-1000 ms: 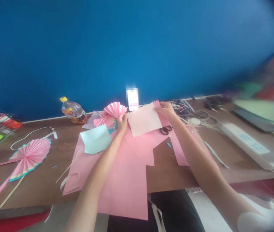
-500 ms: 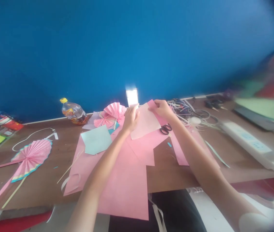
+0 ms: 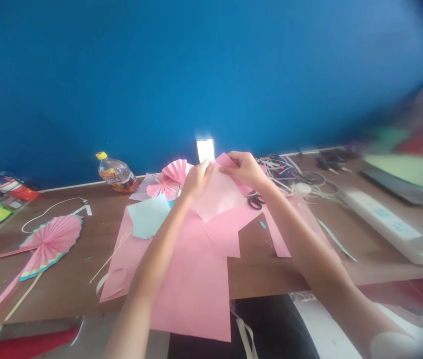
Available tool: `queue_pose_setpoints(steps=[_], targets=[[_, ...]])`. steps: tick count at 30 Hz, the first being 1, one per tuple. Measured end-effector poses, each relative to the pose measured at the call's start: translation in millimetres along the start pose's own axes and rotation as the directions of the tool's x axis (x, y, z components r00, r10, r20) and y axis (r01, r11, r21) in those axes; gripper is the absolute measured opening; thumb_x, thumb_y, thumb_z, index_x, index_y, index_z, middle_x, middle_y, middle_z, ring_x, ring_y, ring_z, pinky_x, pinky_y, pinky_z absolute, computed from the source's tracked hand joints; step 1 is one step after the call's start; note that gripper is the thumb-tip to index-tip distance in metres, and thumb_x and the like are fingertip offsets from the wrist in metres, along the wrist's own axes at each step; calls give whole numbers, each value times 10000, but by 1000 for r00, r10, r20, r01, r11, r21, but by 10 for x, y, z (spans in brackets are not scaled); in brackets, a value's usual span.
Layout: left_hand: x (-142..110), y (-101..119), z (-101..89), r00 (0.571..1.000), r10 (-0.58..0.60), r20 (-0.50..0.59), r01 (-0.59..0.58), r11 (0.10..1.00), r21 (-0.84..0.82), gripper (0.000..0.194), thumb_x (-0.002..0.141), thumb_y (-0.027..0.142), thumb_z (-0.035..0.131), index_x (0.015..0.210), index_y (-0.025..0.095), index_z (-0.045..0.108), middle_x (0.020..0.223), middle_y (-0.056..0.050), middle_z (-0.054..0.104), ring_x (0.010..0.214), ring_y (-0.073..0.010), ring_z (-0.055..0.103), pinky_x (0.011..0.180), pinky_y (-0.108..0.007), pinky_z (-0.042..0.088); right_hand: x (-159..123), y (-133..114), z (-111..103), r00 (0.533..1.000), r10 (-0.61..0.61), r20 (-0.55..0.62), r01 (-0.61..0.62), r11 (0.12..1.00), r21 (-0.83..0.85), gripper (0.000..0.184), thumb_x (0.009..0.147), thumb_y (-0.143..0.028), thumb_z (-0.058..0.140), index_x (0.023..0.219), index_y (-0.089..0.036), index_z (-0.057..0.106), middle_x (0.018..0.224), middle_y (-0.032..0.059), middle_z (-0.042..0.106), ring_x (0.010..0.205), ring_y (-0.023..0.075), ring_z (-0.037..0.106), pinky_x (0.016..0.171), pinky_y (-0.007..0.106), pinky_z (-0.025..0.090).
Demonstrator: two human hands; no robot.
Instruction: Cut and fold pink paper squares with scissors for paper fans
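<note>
Both hands hold a pale pink sheet of paper point(image 3: 220, 194) raised above the table. My left hand point(image 3: 198, 179) grips its upper left edge, fingers closed. Across from it, my right hand point(image 3: 246, 168) pinches the top right part, where a darker pink piece point(image 3: 226, 160) shows behind the fingers. Large pink sheets point(image 3: 196, 284) lie beneath, one hanging past the table's front edge. Black-handled scissors point(image 3: 255, 201) rest just below my right wrist. Left of my left forearm lies a light blue paper piece point(image 3: 149, 217).
A pleated pink fan point(image 3: 52, 242) lies at the left, and another folded pink fan point(image 3: 176, 172) is at the back. A bottle with a yellow cap point(image 3: 116, 174) leans near the wall. Tangled cables point(image 3: 304, 179) and a white power strip point(image 3: 383, 224) occupy the right.
My hands have come closer together at the paper's top. The left hand shifted slightly left and down, the right hand slightly left; the sheet tilted with them.
</note>
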State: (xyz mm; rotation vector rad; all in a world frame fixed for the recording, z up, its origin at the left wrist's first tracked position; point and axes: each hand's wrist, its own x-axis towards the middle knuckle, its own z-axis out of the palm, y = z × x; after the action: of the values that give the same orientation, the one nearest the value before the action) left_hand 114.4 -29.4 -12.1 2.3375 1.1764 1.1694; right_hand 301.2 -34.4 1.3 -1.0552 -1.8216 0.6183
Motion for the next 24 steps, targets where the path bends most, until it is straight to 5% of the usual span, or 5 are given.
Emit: queue_pose_setpoints(steps=[4, 7, 9, 13, 24], targets=[[44, -137, -25, 999, -48, -25, 48, 999, 21, 325, 974, 407, 324, 724, 202, 357, 580, 39, 365, 545, -108, 377, 554, -263, 241, 9, 146, -98, 994, 108, 9, -104, 972, -213, 298, 905, -399, 437, 1023, -196, 620, 882, 57, 672, 752, 185, 593, 647, 271, 429], [75, -234, -119, 993, -92, -72, 96, 994, 53, 326, 975, 381, 332, 701, 205, 331, 563, 38, 345, 538, -112, 350, 559, -273, 231, 11, 397, -204, 955, 297, 21, -202, 699, -686, 233, 860, -280, 489, 974, -177, 663, 907, 127, 688, 846, 259, 632, 737, 335, 446], [87, -260, -217, 989, -91, -119, 99, 993, 63, 345, 973, 390, 338, 684, 205, 309, 564, 35, 336, 546, -115, 342, 566, -278, 238, 5, 582, -250, 811, 562, 162, -195, 521, -831, 193, 781, -269, 602, 909, -156, 691, 874, 158, 692, 847, 282, 644, 733, 341, 461], [89, -248, -417, 979, -56, -195, 67, 997, 46, 373, 965, 425, 357, 670, 203, 305, 580, 31, 315, 561, -118, 334, 576, -277, 268, -7, 825, -272, 520, 776, 356, -197, 515, -834, 193, 644, -245, 739, 804, -139, 715, 682, 106, 683, 679, 249, 649, 631, 323, 491], [30, -560, 51, 962, -261, 74, 271, 946, -177, 350, 934, 469, 372, 741, 186, 442, 714, -5, 473, 705, -144, 454, 655, -254, 350, -43, 811, -239, 653, 714, 251, -209, 489, -847, 361, 499, -278, 843, 832, -189, 736, 747, 113, 686, 790, 298, 655, 639, 344, 492]])
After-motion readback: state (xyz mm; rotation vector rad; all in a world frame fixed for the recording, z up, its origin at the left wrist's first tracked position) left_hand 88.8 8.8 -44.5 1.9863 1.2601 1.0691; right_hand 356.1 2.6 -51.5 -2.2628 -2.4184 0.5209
